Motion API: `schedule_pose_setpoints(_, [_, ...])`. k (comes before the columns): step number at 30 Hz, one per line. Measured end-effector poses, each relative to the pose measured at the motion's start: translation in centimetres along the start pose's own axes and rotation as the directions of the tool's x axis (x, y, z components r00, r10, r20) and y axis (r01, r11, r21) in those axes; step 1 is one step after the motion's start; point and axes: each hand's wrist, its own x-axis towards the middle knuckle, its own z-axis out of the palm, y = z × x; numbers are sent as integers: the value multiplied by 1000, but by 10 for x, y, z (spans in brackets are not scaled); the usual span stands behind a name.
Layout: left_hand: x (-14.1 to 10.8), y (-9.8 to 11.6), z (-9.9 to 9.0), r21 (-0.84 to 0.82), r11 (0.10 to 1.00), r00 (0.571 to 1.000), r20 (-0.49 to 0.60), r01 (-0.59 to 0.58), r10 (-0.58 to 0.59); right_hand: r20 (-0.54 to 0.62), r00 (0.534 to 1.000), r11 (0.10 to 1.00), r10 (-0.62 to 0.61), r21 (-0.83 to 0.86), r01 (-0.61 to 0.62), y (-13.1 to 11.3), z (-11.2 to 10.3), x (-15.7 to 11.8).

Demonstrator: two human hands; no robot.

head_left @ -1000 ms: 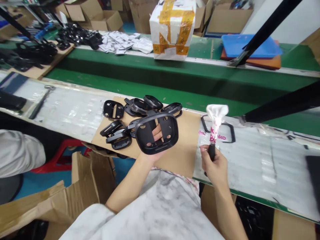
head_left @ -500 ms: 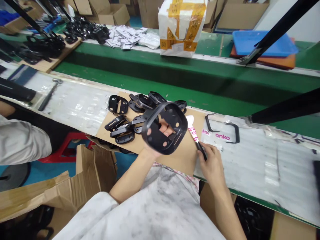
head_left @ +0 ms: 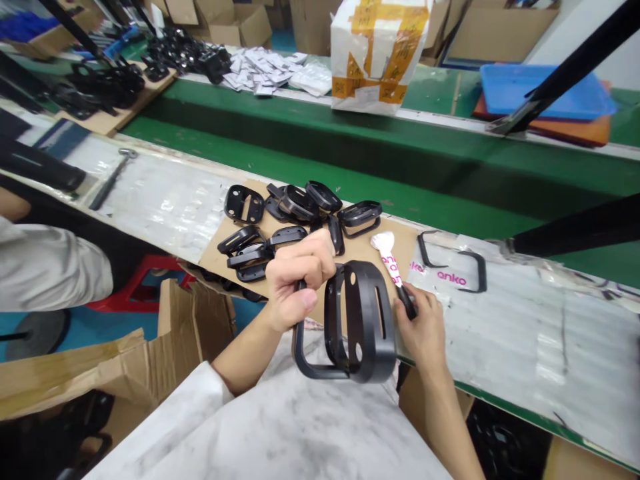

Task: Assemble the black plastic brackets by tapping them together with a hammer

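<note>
My left hand point(head_left: 300, 277) is closed around the loop handle of a black plastic frame point(head_left: 373, 327), held up in front of my body. The frame has rounded corners, a slotted side and round holes in its plate. In my right hand point(head_left: 424, 327) is the black handle of a wrapped tool point(head_left: 391, 263); its head is covered in white, and pink lettering runs along the wrap. That tool rests over a cardboard sheet point(head_left: 357, 303). Several similar black frames point(head_left: 300, 203) lie piled on the sheet beyond my left hand.
Two thin black brackets point(head_left: 481, 272) lie on the bench to the right. A hammer point(head_left: 111, 180) lies on the left. Behind the green channel point(head_left: 280, 143) stands a taped white box point(head_left: 373, 100), with blue trays point(head_left: 545, 90) further right. A person's sleeve point(head_left: 55, 267) is at far left.
My left hand has turned the black frame from facing me to side-on and lowered it, so its handle and my fingers now show. My right hand stays on the wrapped tool.
</note>
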Motion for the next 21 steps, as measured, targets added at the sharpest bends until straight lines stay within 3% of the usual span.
schedule_pose_setpoints(2, [4, 0, -15, 116, 992, 997, -52, -48, 54, -19, 1000, 1000, -5, -4, 5, 2, 1, 0])
schedule_pose_setpoints(5, [14, 3, -47, 318, 948, 969, -228, -13, 90, -39, 999, 1000, -7, -5, 6, 4, 2, 0])
schedule_pose_setpoints(7, [23, 9, -75, 428, 903, 929, -321, -30, 183, -46, 999, 1000, 2, -14, -2, 3, 1, 0])
schedule_pose_setpoints(10, [39, 25, -125, 563, 818, 856, -361, -118, 371, -46, 999, 999, 14, -39, -16, 4, 0, 1])
schedule_pose_setpoints(11, [45, 32, -145, 601, 794, 829, -397, -90, 394, -46, 999, 999, 17, -46, -19, 4, 0, 1])
schedule_pose_setpoints(13, [56, 45, -189, 629, 773, 757, -543, 80, 364, -44, 999, 998, 24, -56, -26, 6, 1, 2])
schedule_pose_setpoints(15, [66, 55, -234, 546, 772, 637, -730, 327, 247, -39, 999, 998, 20, -57, -23, 9, 1, 3])
schedule_pose_setpoints(17, [75, 60, -274, 476, 686, 533, -833, 550, 150, -39, 999, 998, 18, -56, -20, 14, 2, 4])
schedule_pose_setpoints(19, [82, 61, -304, 451, 617, 490, -863, 645, 119, -36, 999, 998, 22, -62, -24, 20, 4, 4])
schedule_pose_setpoints(21, [89, 58, -322, 467, 554, 501, -859, 689, 101, -23, 999, 997, 29, -76, -31, 28, 6, 4])
